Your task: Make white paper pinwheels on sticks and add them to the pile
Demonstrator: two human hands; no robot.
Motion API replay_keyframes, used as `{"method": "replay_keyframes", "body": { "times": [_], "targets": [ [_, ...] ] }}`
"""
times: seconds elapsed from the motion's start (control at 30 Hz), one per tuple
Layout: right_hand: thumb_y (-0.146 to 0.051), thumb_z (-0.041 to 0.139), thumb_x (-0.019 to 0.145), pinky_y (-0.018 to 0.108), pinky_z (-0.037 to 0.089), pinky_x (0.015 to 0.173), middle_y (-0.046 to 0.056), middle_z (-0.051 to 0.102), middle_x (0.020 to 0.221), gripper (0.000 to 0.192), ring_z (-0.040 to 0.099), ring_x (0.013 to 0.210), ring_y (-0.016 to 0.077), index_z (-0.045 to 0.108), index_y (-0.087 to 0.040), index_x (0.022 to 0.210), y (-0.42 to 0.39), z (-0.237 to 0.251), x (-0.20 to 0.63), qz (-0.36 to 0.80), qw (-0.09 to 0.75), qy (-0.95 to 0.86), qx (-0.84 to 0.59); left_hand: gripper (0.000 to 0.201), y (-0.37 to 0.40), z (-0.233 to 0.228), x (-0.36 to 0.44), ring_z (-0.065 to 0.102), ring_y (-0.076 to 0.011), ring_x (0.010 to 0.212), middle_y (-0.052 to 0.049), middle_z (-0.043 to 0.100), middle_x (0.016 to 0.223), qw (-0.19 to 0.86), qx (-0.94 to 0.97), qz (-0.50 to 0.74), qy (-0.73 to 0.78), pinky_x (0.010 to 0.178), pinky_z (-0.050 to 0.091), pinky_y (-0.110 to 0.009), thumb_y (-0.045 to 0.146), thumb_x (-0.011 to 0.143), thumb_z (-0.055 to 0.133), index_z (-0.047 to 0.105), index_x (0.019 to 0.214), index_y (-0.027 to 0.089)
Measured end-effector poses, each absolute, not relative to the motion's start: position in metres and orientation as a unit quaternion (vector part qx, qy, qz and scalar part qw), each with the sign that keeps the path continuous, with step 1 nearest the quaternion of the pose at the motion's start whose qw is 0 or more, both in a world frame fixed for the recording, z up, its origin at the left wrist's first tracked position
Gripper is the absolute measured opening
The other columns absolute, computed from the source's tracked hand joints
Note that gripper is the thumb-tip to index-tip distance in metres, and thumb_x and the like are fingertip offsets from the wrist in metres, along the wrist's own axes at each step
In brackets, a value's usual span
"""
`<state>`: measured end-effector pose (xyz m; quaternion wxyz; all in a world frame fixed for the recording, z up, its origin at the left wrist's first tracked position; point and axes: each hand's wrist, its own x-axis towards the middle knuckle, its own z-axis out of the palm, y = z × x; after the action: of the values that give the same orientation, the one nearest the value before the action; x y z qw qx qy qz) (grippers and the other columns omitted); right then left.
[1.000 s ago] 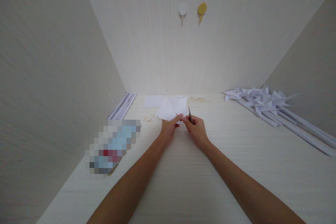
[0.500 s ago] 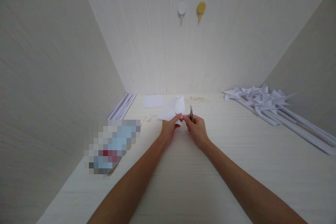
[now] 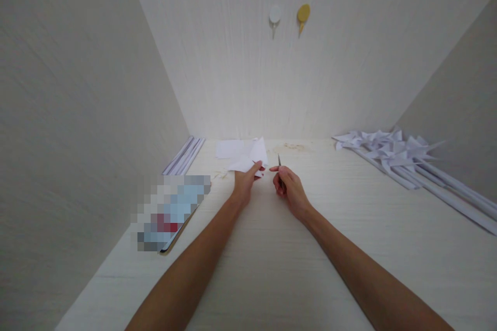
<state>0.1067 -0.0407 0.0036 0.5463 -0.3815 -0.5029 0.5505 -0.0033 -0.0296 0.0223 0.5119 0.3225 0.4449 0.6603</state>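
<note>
My left hand (image 3: 244, 182) pinches a folded white paper piece (image 3: 253, 155) just above the pale table (image 3: 279, 248), near its far middle. My right hand (image 3: 288, 187) is closed around a small pair of scissors (image 3: 279, 161), whose thin metal tip points up and away. A small gap separates the two hands, and the scissors do not touch the paper. A flat white paper sheet (image 3: 229, 148) lies on the table behind the folded piece.
A heap of white paper pinwheels on long sticks (image 3: 404, 163) lies at the far right. White strips (image 3: 184, 155) lie along the left wall. A blurred flat object (image 3: 171, 212) rests at the left. Two hooks, white (image 3: 274, 15) and yellow (image 3: 303, 13), hang on the back wall.
The hands have drawn slightly apart. My left hand lifted the folded paper up and to the left, away from the scissors. The view shifted a little.
</note>
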Motion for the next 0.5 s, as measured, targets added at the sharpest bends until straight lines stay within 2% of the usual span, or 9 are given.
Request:
{"method": "replay_keyframes", "body": {
  "times": [0.17, 0.33, 0.5],
  "targets": [
    [-0.053, 0.053, 0.068, 0.019, 0.021, 0.035, -0.008, 0.037, 0.049, 0.038, 0.028, 0.038, 0.0048, 0.053, -0.018, 0.084, -0.045, 0.005, 0.102, 0.587, 0.530, -0.504, -0.348, 0.013, -0.026, 0.039, -0.014, 0.060, -0.0111, 0.061, -0.001, 0.061, 0.066, 0.528, 0.299, 0.672, 0.423, 0.061, 0.044, -0.024, 0.018, 0.059, 0.063, 0.055, 0.069, 0.014],
    [-0.049, 0.054, 0.068, 0.018, 0.020, 0.035, -0.008, 0.037, 0.050, 0.035, 0.028, 0.038, 0.0042, 0.054, -0.018, 0.082, -0.051, 0.006, 0.096, 0.616, 0.490, -0.514, -0.341, 0.010, -0.029, 0.050, -0.017, 0.061, -0.0119, 0.061, -0.002, 0.063, 0.071, 0.543, 0.322, 0.656, 0.412, 0.061, 0.045, -0.025, 0.015, 0.063, 0.060, 0.057, 0.073, 0.014],
    [-0.047, 0.055, 0.068, 0.018, 0.016, 0.033, -0.008, 0.037, 0.049, 0.032, 0.025, 0.036, 0.0033, 0.055, -0.017, 0.077, -0.050, 0.005, 0.097, 0.622, 0.487, -0.502, -0.351, 0.012, -0.029, 0.050, -0.017, 0.061, -0.0133, 0.062, -0.004, 0.063, 0.069, 0.549, 0.343, 0.633, 0.425, 0.060, 0.046, -0.026, 0.017, 0.061, 0.063, 0.058, 0.071, 0.013]
  ]
}}
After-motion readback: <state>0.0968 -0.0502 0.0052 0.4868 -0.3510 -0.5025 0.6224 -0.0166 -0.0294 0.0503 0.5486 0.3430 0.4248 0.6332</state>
